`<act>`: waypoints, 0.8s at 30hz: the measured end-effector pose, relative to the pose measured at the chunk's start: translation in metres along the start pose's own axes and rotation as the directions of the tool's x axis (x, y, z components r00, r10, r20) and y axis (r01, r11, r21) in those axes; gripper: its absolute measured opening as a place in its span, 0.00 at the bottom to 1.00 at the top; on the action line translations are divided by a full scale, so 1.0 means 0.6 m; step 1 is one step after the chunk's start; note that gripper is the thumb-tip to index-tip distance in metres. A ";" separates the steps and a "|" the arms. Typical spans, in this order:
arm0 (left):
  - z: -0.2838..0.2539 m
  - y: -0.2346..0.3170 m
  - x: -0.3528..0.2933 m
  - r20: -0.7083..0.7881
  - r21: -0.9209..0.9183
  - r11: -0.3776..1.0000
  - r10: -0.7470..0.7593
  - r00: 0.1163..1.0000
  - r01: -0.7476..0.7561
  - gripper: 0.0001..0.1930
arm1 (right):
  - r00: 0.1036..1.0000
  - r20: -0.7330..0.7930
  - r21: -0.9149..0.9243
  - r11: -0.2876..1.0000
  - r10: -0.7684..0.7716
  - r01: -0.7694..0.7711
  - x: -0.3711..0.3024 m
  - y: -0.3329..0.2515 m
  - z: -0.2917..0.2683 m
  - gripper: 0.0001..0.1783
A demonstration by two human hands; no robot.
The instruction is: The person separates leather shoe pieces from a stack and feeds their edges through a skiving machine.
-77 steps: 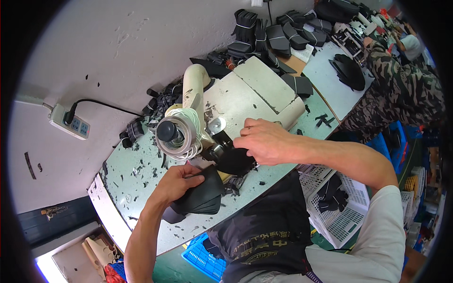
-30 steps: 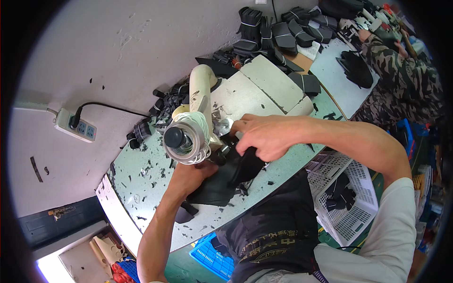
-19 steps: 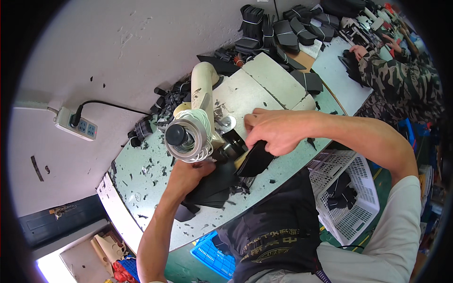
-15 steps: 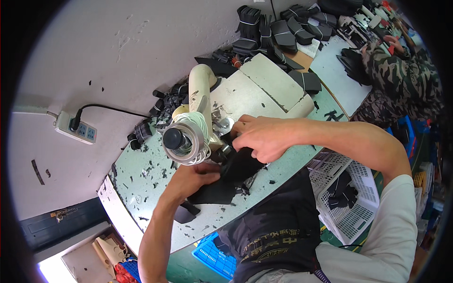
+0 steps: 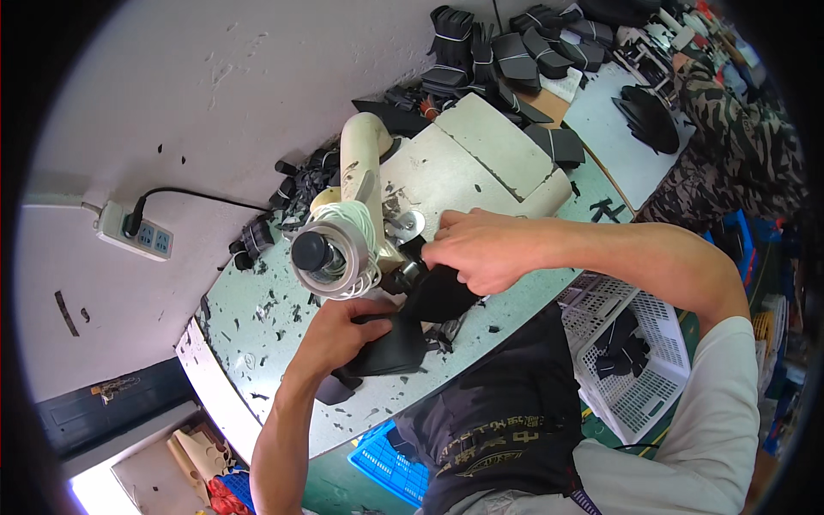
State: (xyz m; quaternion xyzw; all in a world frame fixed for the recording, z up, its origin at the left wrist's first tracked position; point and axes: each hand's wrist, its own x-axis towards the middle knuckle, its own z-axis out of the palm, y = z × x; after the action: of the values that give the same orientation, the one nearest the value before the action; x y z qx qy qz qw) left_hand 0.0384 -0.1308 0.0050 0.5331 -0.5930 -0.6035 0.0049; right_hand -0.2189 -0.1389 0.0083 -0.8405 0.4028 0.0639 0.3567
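Black stack (image 5: 392,350) pinched by left hand (image 5: 343,333), dark piece (image 5: 445,297) by right hand (image 5: 482,253), now back beside machine (image 5: 429,172)

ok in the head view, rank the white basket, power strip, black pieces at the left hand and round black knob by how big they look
1. White basket
2. Black pieces at the left hand, partly covered by it
3. Power strip
4. Round black knob

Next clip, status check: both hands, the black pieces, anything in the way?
Left hand holding black stack. Right hand on black piece at cream machine, grip partly hidden. Black scraps litter green tabletop nearby.
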 end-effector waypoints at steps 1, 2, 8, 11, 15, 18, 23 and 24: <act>-0.003 -0.008 -0.003 -0.037 0.098 0.993 -0.069 0.997 0.072 0.11 | 1.000 -0.030 0.069 0.998 0.008 -0.006 -0.008 0.001 -0.002 0.20; -0.004 -0.013 -0.003 -0.041 0.095 0.993 -0.072 0.997 0.075 0.11 | 1.000 -0.028 0.067 0.998 0.003 -0.001 -0.015 0.007 -0.004 0.20; 0.010 -0.007 0.015 -0.167 -0.025 0.998 -0.063 0.984 0.060 0.12 | 0.991 0.008 0.047 0.990 -0.131 0.130 -0.010 0.014 -0.021 0.23; 0.009 -0.015 0.007 -0.086 0.004 0.999 0.043 0.995 -0.042 0.11 | 0.996 0.023 0.026 0.996 -0.086 0.086 0.005 -0.004 -0.013 0.24; 0.005 -0.017 -0.004 -0.124 0.086 0.991 -0.094 0.988 0.105 0.10 | 0.996 0.087 0.071 0.997 0.029 -0.035 -0.017 0.006 -0.016 0.25; 0.005 -0.017 0.006 -0.194 0.051 0.984 -0.158 0.968 0.171 0.11 | 0.988 0.156 0.046 0.999 0.013 -0.021 -0.019 0.010 -0.035 0.27; 0.022 0.002 0.012 -0.211 0.142 0.989 -0.006 0.978 0.036 0.09 | 0.992 0.106 0.099 0.994 -0.064 0.054 0.008 -0.003 -0.024 0.28; 0.018 -0.001 0.010 -0.207 0.144 0.989 -0.002 0.978 0.033 0.09 | 0.996 0.072 0.087 0.995 -0.051 0.045 0.010 -0.006 -0.019 0.28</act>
State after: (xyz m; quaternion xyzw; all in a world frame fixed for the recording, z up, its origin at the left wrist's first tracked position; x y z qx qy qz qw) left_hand 0.0293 -0.1268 -0.0018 0.5970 -0.6272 -0.4998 0.0221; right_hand -0.2146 -0.1485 0.0165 -0.8310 0.3713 0.0692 0.4083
